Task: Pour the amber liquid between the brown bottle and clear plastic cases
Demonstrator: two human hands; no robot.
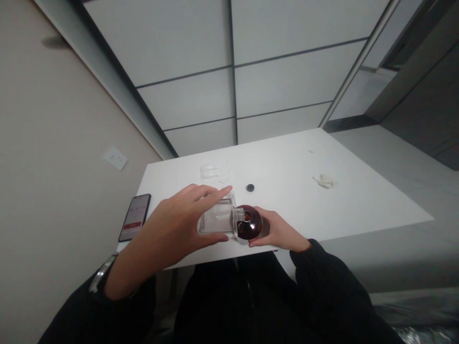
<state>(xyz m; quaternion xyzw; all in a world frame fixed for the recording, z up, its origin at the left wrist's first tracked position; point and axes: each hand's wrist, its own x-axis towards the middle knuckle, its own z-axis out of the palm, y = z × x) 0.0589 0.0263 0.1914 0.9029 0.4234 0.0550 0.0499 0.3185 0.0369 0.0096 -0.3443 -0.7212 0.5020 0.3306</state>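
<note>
Holding the clear bottle [215, 220] in your left hand [172, 224], fingers spread wide, you cup the red bottle [250, 222] in your right hand [279, 230], its neck [238, 215] pointing 9 o'clock against the clear one.

Left hand [172, 229] on clear square glass bottle [215, 217], right hand [276, 231] cupping round dark-red bottle [249, 222]

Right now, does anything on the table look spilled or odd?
No spill shows. Odd: the right hand tips the dark red round bottle on its side, its uncapped neck at the clear square bottle, while a black cap lies loose on the white table.
</note>
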